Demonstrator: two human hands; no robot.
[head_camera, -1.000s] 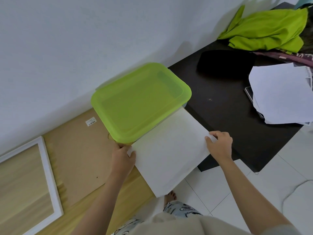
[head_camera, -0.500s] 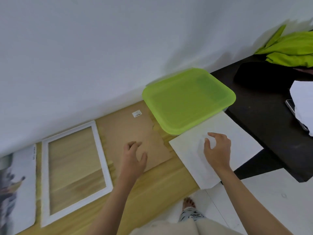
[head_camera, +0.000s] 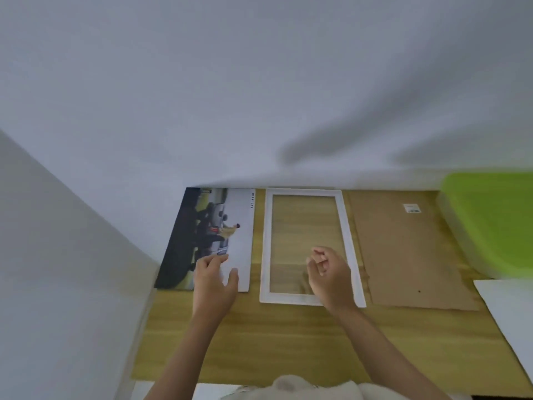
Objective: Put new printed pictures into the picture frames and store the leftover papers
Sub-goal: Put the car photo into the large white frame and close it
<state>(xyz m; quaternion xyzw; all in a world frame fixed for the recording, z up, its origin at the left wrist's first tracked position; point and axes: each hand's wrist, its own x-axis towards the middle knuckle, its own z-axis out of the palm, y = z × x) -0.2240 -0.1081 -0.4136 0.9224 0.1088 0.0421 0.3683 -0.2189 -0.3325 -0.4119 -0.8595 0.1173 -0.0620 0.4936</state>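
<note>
Wooden tabletop (head_camera: 288, 342) against a white wall, parts laid out in a row. Far left: printed picture (head_camera: 213, 235), flat on the wood, long edge just beside the white frame (head_camera: 305, 194). Left hand (head_camera: 215, 280) sits over the print's near corner, fingers spread and touching the sheet, not pinching it yet, so nothing gripped. Print looks like thin, light, floppy paper with a glossy face; likely to slide on the wood and crease if lifted by one corner, so better to peel up the near edge and carry it by two edges. Frame lies empty, wood showing through the opening; whether a glazing pane is in it, can't tell. Right hand (head_camera: 331, 272) hovers over the frame's near right corner, fingers loosely curled, holding nothing. Right of that: brown backing board (head_camera: 403, 255), stiff, flat. Far right: green lid (head_camera: 496, 220) and a white sheet (head_camera: 510, 307) at the table edge. Versus half a second ago: view has swung left, left hand moved off the backing board to the print, right hand left the white sheet for the frame.
</note>
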